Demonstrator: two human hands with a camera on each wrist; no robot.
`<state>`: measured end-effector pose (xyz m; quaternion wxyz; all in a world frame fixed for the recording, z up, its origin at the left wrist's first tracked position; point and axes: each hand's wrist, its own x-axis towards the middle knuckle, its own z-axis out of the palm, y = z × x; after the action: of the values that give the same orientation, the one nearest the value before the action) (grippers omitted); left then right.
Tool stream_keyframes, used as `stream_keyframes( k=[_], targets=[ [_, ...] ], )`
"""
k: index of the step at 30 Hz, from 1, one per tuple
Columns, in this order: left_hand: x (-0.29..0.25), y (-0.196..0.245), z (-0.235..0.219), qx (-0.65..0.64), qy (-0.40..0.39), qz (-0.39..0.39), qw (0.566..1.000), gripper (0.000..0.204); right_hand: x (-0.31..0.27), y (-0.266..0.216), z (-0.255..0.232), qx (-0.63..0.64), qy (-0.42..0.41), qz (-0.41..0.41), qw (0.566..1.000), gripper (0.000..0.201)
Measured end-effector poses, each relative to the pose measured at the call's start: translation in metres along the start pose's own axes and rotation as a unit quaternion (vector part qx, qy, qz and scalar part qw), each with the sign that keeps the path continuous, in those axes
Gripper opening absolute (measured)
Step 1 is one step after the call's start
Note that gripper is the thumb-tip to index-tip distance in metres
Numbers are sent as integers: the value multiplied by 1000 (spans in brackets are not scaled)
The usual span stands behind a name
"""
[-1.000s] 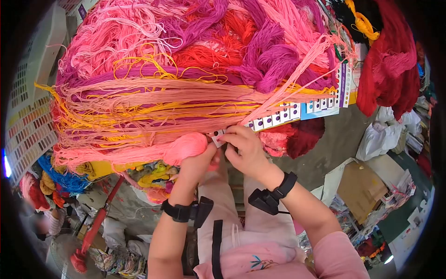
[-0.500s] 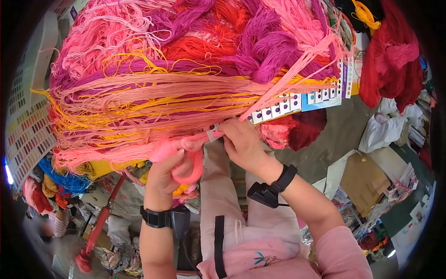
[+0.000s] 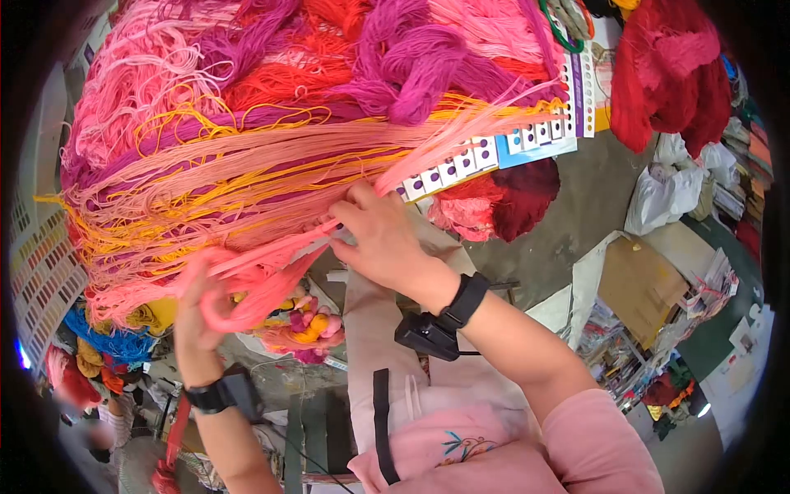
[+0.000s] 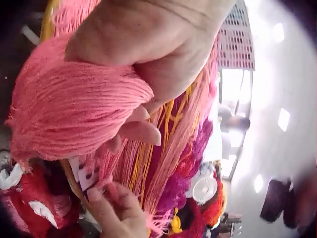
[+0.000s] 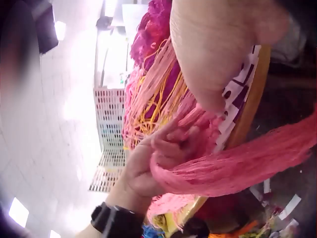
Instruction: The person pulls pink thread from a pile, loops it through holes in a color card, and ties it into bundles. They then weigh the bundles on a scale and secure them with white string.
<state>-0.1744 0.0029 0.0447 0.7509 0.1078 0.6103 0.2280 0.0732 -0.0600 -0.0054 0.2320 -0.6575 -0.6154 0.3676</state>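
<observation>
A pink yarn skein [image 3: 267, 288] stretches between both hands at the near edge of the yarn-covered table. The left hand [image 3: 197, 309] grips its looped end; in the left wrist view the skein [image 4: 74, 104] bulges under the thumb, and in the right wrist view its fingers curl round the yarn. The right hand [image 3: 383, 239] pinches the skein's other end beside a row of white cards with dark dots [image 3: 448, 171]. Long salmon and yellow strands [image 3: 214, 181] lie across the table behind the hands.
Pink, red and purple yarn [image 3: 411, 58] is heaped at the back. Dark red yarn hangs [image 3: 666, 74] at the right. Below the table edge are red bundles [image 3: 527, 198], a blue bundle [image 3: 115, 333] and a cardboard piece [image 3: 642, 280].
The left hand has moved left and drawn the skein out longer. The right hand has shifted left too, still pinching the strands. The whole head view has shifted.
</observation>
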Motion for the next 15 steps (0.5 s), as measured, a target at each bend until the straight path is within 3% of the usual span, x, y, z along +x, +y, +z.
stream_keyframes(
  k=[1,3,5,6,8,9,10,11,13,14,15],
  targets=[
    [-10,13,-26,-12,-52,0,999,22,0,0,2,8,22,-5,1000,26],
    [-35,35,-69,-125,78,39,988,24,0,1,4,3,25,-5,1000,26],
    [-61,64,-98,-171,142,97,970,26,1,0,4,-2,26,-9,1000,25],
    [-69,75,-121,-153,82,135,975,28,1,0,2,14,26,-14,999,24],
    [-73,98,-141,-285,168,179,927,28,2,3,-3,32,29,-25,999,23],
    [-75,99,-122,-284,169,183,926,28,2,7,-4,55,10,-30,998,22],
    [-75,93,-100,-147,285,258,912,27,2,9,-3,78,-9,-35,996,22],
    [-74,89,-80,-5,387,323,864,26,2,11,1,56,7,-53,997,22],
    [-83,66,-82,3,218,252,943,24,2,7,2,32,14,-38,999,22],
    [-80,48,-69,-28,68,193,978,24,1,4,4,8,13,-25,1000,23],
    [-70,23,-29,7,177,183,967,23,2,2,5,8,10,-27,1000,23]
  ],
)
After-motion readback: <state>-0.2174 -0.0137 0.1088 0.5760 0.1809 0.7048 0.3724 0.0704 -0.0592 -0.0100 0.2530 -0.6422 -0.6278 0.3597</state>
